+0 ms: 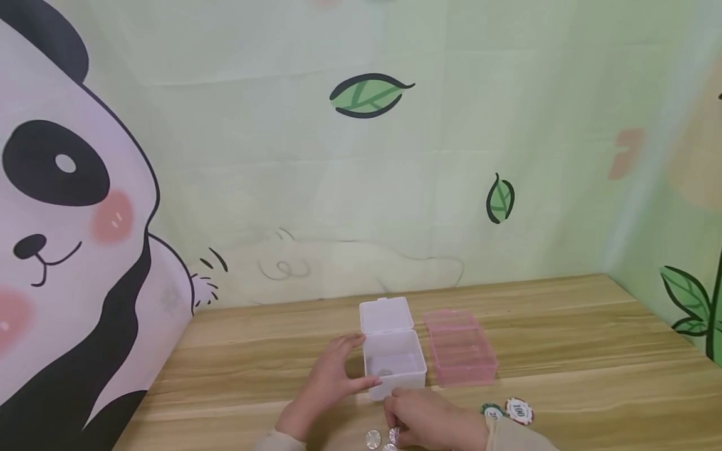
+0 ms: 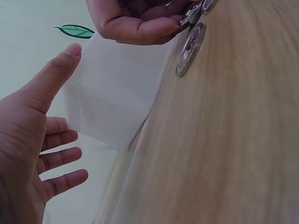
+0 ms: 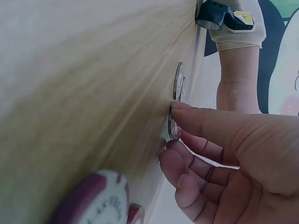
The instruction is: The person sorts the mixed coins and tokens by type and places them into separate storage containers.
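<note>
A white plastic box (image 1: pixel 395 363) stands on the table with its lid (image 1: pixel 387 315) swung back. Through its wall shows a round silver piece (image 1: pixel 385 372). My left hand (image 1: pixel 331 369) is at the box's left side, fingers by the back corner and thumb by the front one. In the left wrist view the left hand (image 2: pixel 37 116) has its thumb and fingers spread. Before the box, my right hand (image 1: pixel 425 418) pinches a silver coin (image 3: pixel 174 128) between thumb and finger at the table. Another coin (image 1: pixel 373 439) and a partly cut-off coin (image 1: pixel 390 447) lie beside it.
A pink see-through box (image 1: pixel 462 351), also with its lid back, stands right of the white one. Two poker chips, one green (image 1: pixel 492 411) and one red-edged (image 1: pixel 519 411), lie right of my right hand. A printed cloth (image 1: pixel 282 156) hangs behind the wooden table (image 1: pixel 575 351).
</note>
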The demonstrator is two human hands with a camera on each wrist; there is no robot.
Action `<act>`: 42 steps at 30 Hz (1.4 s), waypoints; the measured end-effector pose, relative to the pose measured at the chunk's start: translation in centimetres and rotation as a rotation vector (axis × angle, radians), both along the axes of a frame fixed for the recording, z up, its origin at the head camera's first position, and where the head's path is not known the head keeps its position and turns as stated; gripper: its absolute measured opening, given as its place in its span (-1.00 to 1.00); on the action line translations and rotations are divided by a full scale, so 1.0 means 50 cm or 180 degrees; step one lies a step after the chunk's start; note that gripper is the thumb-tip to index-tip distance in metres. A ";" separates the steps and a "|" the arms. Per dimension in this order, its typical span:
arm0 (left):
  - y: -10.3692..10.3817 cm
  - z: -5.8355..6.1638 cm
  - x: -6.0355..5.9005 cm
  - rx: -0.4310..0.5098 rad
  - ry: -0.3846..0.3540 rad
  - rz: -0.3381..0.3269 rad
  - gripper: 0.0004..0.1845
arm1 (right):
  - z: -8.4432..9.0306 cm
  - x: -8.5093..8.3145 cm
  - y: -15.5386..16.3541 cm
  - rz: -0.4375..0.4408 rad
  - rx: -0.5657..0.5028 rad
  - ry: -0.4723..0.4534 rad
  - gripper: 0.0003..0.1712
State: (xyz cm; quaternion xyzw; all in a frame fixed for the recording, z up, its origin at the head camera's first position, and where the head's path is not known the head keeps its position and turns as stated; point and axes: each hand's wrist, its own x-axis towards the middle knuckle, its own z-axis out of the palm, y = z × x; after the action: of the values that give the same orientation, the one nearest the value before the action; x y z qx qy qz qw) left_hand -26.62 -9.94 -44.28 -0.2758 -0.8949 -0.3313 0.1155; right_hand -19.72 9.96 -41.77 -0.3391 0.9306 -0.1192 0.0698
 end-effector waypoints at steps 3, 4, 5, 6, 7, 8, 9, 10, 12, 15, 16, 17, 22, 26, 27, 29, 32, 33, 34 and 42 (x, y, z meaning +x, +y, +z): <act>-0.001 -0.002 -0.001 0.0014 0.0023 0.0012 -0.19 | 0.001 -0.001 -0.002 -0.0014 0.0003 -0.0041 -0.74; -0.001 -0.002 -0.001 0.0017 0.0030 0.0013 -0.19 | 0.002 -0.001 -0.002 -0.0015 0.0005 -0.0048 -0.74; -0.002 -0.002 -0.001 0.0024 0.0035 0.0011 -0.19 | 0.002 -0.002 -0.003 -0.0015 0.0003 -0.0055 -0.74; -0.002 -0.003 -0.001 0.0016 0.0047 0.0016 -0.19 | 0.003 -0.002 -0.004 -0.0016 0.0005 -0.0058 -0.74; -0.002 -0.003 -0.001 0.0023 0.0049 0.0017 -0.19 | 0.003 -0.003 -0.004 -0.0015 0.0009 -0.0048 -0.74; -0.003 -0.004 -0.002 0.0020 0.0051 0.0022 -0.19 | 0.004 -0.004 -0.004 -0.0013 0.0015 -0.0040 -0.74; -0.003 -0.003 -0.001 0.0026 0.0051 0.0021 -0.19 | 0.004 -0.004 -0.004 -0.0011 0.0014 -0.0044 -0.74; -0.004 -0.004 -0.001 0.0028 0.0050 0.0023 -0.19 | 0.005 -0.004 -0.004 -0.0010 0.0013 -0.0036 -0.74; -0.005 -0.004 -0.001 0.0014 0.0054 0.0028 -0.19 | 0.005 -0.005 -0.004 0.0000 -0.0001 -0.0042 -0.73; -0.006 -0.003 0.000 0.0000 0.0063 0.0028 -0.18 | 0.007 -0.007 -0.004 0.0023 -0.0058 -0.0105 -0.73; -0.006 -0.002 0.000 -0.0021 0.0082 0.0029 -0.18 | 0.007 -0.008 -0.004 0.0035 -0.0072 -0.0120 -0.73; -0.006 -0.002 0.000 -0.0026 0.0082 0.0027 -0.18 | 0.008 -0.010 -0.004 0.0045 -0.0090 -0.0152 -0.72; -0.006 0.001 0.002 -0.0003 0.0036 0.0009 -0.18 | 0.013 -0.015 -0.001 0.0135 -0.0181 -0.0246 -0.74; -0.005 0.001 0.000 -0.0027 0.0015 -0.0003 -0.18 | 0.022 -0.019 0.006 0.0221 -0.0362 -0.0285 -0.78; -0.005 0.001 0.000 -0.0037 0.0005 -0.0004 -0.18 | 0.025 -0.019 0.008 0.0242 -0.0425 -0.0288 -0.78; -0.003 0.001 -0.002 -0.0048 -0.0022 -0.0002 -0.17 | 0.032 -0.022 0.012 0.0253 -0.0530 -0.0285 -0.78; -0.002 0.003 -0.003 -0.0055 -0.0051 -0.0002 -0.17 | 0.045 -0.027 0.017 0.0273 -0.0612 -0.0242 -0.77; -0.002 0.004 -0.003 -0.0067 -0.0062 0.0006 -0.17 | 0.050 -0.029 0.019 0.0277 -0.0622 -0.0239 -0.77; -0.002 0.004 -0.003 -0.0070 -0.0065 0.0005 -0.17 | 0.053 -0.031 0.020 0.0267 -0.0620 -0.0248 -0.78; -0.004 0.003 -0.001 -0.0058 -0.0095 0.0000 -0.17 | 0.073 -0.045 0.026 0.0221 -0.0698 -0.0269 -0.76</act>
State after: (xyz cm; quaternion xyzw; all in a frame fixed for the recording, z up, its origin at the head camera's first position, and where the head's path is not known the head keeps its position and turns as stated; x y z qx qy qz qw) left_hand -26.67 -10.13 -44.14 -0.2719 -0.8995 -0.3272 0.0997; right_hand -21.98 11.28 -38.11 -0.3713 0.8959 -0.2320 0.0755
